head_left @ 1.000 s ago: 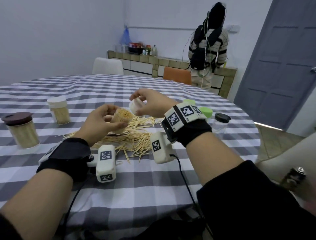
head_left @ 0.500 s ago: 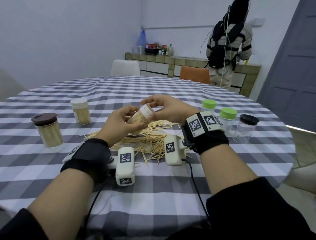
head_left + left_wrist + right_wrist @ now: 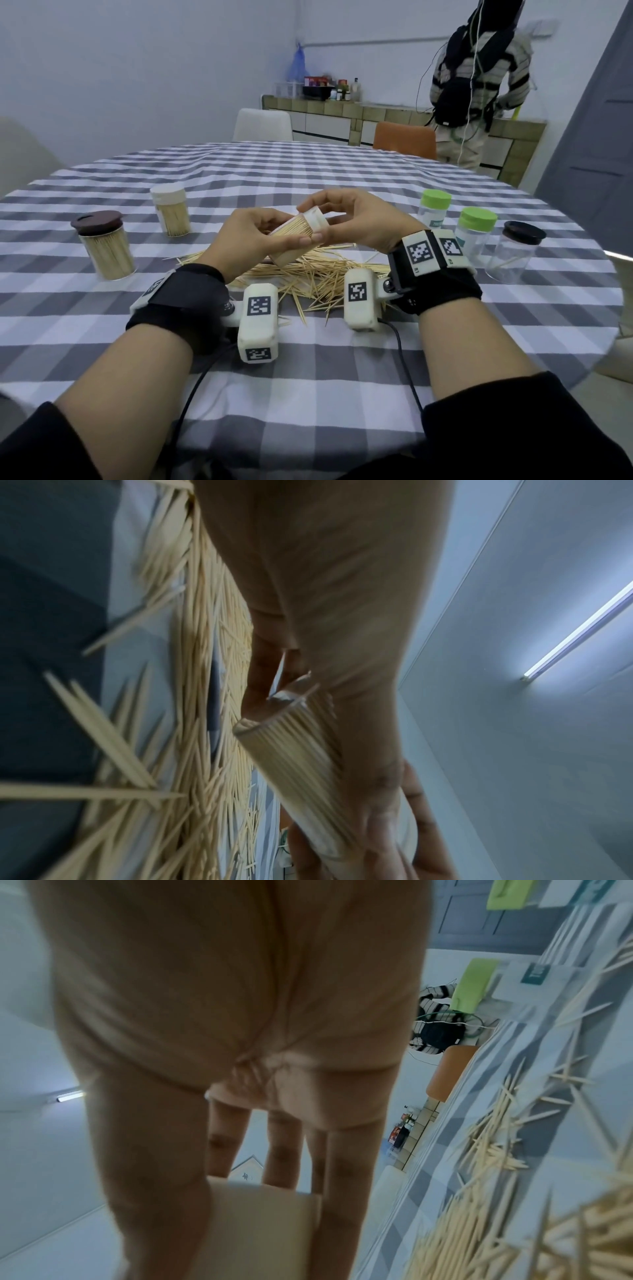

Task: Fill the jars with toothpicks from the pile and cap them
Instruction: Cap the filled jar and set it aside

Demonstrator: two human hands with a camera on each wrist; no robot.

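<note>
A clear jar packed with toothpicks is tilted in mid-air above the toothpick pile. My left hand grips the jar's body, thumb across its side. My right hand pinches the white cap sitting on the jar's mouth, fingers curled round it. Two filled, capped jars stand at left: a brown-lidded jar and a white-lidded jar. At right stand two green-capped jars and a black-capped jar, clear and nearly empty.
The round table wears a grey and white checked cloth. A white chair and an orange chair stand at its far side. A person in a striped top stands at a tiled counter. Cables trail from my wrist cameras.
One second ago my right hand held the white cap apart from the open jar. It has brought the cap onto the jar's mouth; the jar now leans right in my left hand.
</note>
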